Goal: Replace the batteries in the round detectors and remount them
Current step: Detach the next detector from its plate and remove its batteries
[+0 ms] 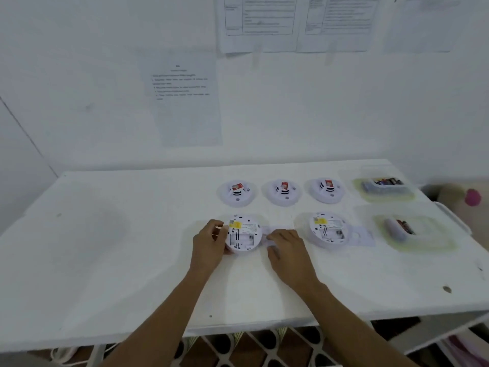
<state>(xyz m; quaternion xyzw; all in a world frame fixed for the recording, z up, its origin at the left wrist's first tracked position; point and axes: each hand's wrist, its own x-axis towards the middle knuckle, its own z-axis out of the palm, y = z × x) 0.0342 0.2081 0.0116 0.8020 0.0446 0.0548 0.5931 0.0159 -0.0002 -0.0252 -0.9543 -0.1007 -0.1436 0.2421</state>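
Observation:
A round white detector lies back-side up on the white table, its battery bay exposed and a yellow label on it. My left hand grips its left rim. My right hand rests just right of it, fingers on a pale mounting plate. A second upturned detector lies further right beside another plate. Three detectors stand face up in a back row, each with a red tag.
Two clear tubs sit at the right: the far one holds several batteries, the near one holds a few. Papers hang on the white wall behind. The table's front edge runs close to my forearms; a patterned floor shows below.

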